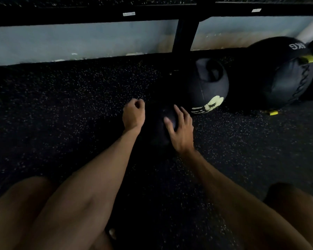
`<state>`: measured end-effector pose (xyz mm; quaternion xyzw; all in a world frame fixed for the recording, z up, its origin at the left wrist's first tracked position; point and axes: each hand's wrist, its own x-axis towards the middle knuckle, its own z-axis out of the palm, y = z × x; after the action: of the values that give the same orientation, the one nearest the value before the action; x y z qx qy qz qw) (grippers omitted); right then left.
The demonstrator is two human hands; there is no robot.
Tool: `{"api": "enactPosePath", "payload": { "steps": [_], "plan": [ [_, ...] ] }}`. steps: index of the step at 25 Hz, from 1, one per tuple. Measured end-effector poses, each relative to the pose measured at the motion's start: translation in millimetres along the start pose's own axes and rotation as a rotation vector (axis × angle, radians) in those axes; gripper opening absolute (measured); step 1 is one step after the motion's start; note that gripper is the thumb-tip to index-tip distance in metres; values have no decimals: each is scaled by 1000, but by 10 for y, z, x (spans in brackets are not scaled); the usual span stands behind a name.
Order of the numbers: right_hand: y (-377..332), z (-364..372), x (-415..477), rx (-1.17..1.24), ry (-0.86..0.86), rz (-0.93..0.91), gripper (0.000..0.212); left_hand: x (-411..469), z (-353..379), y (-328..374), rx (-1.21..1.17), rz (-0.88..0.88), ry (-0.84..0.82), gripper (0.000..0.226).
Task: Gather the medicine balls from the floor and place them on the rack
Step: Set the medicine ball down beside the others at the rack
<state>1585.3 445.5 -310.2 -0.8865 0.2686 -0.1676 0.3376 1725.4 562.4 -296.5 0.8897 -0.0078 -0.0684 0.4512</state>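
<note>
A small black medicine ball (158,127) lies on the dark floor between my hands, hard to make out in the dim light. My right hand (182,131) lies on its right side with fingers and thumb spread over it. At the ball's left edge, my left hand (134,115) has its fingers curled into a loose fist. Just behind sits a second black medicine ball (209,87) with a pale yellow print. A larger black medicine ball (280,74) with white weight lettering and a yellow tab rests at the right. The black rack (185,31) stands beyond them.
The floor is black speckled rubber (70,109). A pale wall (79,40) runs behind the rack's upright post and horizontal beam. My bare knees fill the bottom corners. A small yellow piece (273,113) lies on the floor by the large ball.
</note>
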Motion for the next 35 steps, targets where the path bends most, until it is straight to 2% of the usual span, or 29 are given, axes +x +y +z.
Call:
{"api": "enactPosePath", "payload": {
  "steps": [2, 4, 7, 9, 12, 13, 16, 18, 24, 27, 29, 32, 35],
  "plan": [
    [-137, 21, 404, -12, -50, 100, 64, -187, 15, -156, 26, 181, -50, 46],
    [-250, 39, 761, -32, -96, 187, 65, -466, 57, -337, 146, 326, -57, 69],
    [-280, 91, 856, 20, -35, 204, 62, -548, 66, -445, 191, 368, -105, 84],
    [-175, 150, 535, 41, 42, 102, 60, -281, 82, -274, 182, 284, -142, 82],
    [21, 246, 83, 17, -27, -58, 70, 214, 116, 165, 100, 44, -128, 73],
    [40, 265, 98, 14, -59, -75, 75, 278, 130, 239, 124, 73, -74, 69],
    [-61, 273, 408, 3, -124, -67, 78, 142, 144, 109, 248, 371, 132, 58],
    [-184, 265, 641, -17, -138, -55, 77, -35, 181, -111, 316, 453, 144, 57],
    [-390, 186, 971, -12, -212, 0, 67, 86, 108, -60, 330, 351, 7, 63],
    [-398, -70, 756, -67, -241, -22, 61, 36, -48, 181, 463, 261, -81, 66],
    [-443, -318, 597, -133, -268, 14, 49, -94, -210, 386, 537, 201, -153, 61],
    [-637, -1086, 338, -177, -370, 139, 30, -514, -586, 1048, 602, 203, -267, 39],
    [-907, -2166, -64, -170, -513, 260, 29, -1143, -1007, 1978, 637, 256, -531, 26]
  ]
}}
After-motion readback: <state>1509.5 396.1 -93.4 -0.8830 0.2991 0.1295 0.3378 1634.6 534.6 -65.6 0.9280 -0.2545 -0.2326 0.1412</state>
